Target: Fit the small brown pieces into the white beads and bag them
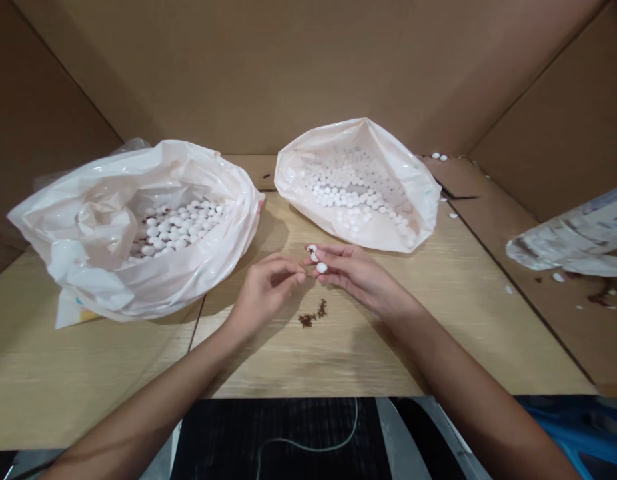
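Observation:
My right hand (pixel 361 275) is closed on a few small white balls (pixel 321 267) near its fingertips, with a bit of reddish brown showing by the upper ones. Just to the left, my left hand (pixel 265 287) pinches thumb against forefinger close to the balls. Whatever lies in that pinch is too small to name. Below both hands, a little heap of reddish brown bits (pixel 306 321) rests on the wooden table (pixel 268 367).
At left stands an open white plastic bag (pixel 208 167) of white balls with brown bits among them. Another white bag (pixel 388 230) of white balls lies behind my right hand. Stray white balls (pixel 435 155) and a clear plastic-wrapped bundle (pixel 573 230) are at right. Cardboard walls (pixel 288 73) enclose the table.

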Action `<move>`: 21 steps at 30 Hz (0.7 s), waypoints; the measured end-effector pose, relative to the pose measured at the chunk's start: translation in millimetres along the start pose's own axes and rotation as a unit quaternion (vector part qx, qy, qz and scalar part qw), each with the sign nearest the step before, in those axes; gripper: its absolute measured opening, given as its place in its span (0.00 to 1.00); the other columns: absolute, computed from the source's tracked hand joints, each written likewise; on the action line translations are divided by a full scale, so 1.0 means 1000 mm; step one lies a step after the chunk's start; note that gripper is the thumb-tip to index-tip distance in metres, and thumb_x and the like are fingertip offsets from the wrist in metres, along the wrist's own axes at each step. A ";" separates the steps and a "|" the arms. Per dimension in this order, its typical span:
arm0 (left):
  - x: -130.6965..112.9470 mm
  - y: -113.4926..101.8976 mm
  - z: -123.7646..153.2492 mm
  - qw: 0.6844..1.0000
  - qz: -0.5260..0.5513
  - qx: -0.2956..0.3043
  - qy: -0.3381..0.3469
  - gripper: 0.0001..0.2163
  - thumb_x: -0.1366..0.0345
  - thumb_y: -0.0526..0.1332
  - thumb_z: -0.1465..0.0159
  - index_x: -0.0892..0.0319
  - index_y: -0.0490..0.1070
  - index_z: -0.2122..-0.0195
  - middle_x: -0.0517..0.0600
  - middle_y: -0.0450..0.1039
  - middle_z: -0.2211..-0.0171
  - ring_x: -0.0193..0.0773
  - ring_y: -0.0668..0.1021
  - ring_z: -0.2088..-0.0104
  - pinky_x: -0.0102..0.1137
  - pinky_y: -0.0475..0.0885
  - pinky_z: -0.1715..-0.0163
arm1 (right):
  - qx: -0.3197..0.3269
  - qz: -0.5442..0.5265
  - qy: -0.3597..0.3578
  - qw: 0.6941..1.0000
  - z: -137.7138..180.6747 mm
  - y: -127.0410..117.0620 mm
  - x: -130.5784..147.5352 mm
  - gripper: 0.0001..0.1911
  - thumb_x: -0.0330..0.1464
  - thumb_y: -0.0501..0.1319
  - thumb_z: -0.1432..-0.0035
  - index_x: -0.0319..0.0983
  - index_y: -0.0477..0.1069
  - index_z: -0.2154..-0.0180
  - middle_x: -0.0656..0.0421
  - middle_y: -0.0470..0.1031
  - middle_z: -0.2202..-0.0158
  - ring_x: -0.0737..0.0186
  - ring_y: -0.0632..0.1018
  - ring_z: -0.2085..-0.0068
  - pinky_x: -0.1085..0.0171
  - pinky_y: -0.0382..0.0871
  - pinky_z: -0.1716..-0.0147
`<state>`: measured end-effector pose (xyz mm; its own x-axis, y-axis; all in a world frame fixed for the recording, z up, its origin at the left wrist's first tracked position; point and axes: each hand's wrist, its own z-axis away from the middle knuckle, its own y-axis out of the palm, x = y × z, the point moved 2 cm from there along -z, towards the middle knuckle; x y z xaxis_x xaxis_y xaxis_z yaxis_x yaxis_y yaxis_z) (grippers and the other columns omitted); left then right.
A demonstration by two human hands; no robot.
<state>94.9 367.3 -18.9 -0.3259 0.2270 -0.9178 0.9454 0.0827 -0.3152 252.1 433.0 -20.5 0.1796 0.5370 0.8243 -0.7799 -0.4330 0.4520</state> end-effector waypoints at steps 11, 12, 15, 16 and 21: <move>-0.007 -0.006 0.002 0.994 0.108 -0.032 0.004 0.02 0.68 0.65 0.41 0.59 0.78 0.68 0.51 0.73 0.63 0.35 0.76 0.62 0.28 0.73 0.65 | 0.067 0.017 0.017 0.997 -0.002 0.006 -0.010 0.11 0.36 0.69 0.47 0.37 0.79 0.63 0.59 0.77 0.72 0.74 0.74 0.74 0.75 0.72 0.73; -0.008 -0.006 0.003 0.995 0.090 -0.033 0.016 0.02 0.69 0.65 0.41 0.59 0.78 0.68 0.51 0.73 0.63 0.35 0.76 0.62 0.28 0.73 0.64 | 0.070 0.017 0.017 0.997 -0.002 0.007 -0.010 0.11 0.36 0.69 0.48 0.37 0.79 0.63 0.59 0.77 0.72 0.74 0.75 0.73 0.74 0.73 0.72; -0.012 -0.006 0.003 0.997 0.026 -0.028 0.060 0.02 0.69 0.65 0.40 0.59 0.77 0.67 0.51 0.72 0.62 0.35 0.76 0.61 0.29 0.73 0.63 | 0.079 0.025 0.017 0.996 -0.001 0.008 -0.011 0.13 0.37 0.69 0.48 0.37 0.78 0.61 0.60 0.76 0.71 0.74 0.75 0.74 0.75 0.72 0.73; -0.013 -0.006 0.003 0.997 0.004 -0.025 0.077 0.02 0.69 0.65 0.40 0.59 0.77 0.67 0.51 0.72 0.62 0.35 0.76 0.61 0.28 0.72 0.64 | 0.079 0.030 0.018 0.996 -0.001 0.008 -0.011 0.14 0.37 0.69 0.47 0.37 0.78 0.60 0.59 0.77 0.71 0.74 0.74 0.74 0.75 0.72 0.73; -0.016 -0.008 0.003 0.989 -0.069 -0.019 0.129 0.02 0.70 0.64 0.39 0.59 0.77 0.67 0.51 0.73 0.63 0.34 0.76 0.62 0.28 0.72 0.66 | 0.061 0.041 0.028 0.997 0.001 0.008 -0.009 0.14 0.36 0.69 0.47 0.36 0.76 0.60 0.58 0.77 0.69 0.75 0.74 0.75 0.74 0.72 0.74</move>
<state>92.6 360.0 -2.6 -0.4459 0.4512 -0.7730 0.8930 0.1646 -0.4189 244.6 424.1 -24.4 0.0815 0.5341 0.8415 -0.7110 -0.5605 0.4246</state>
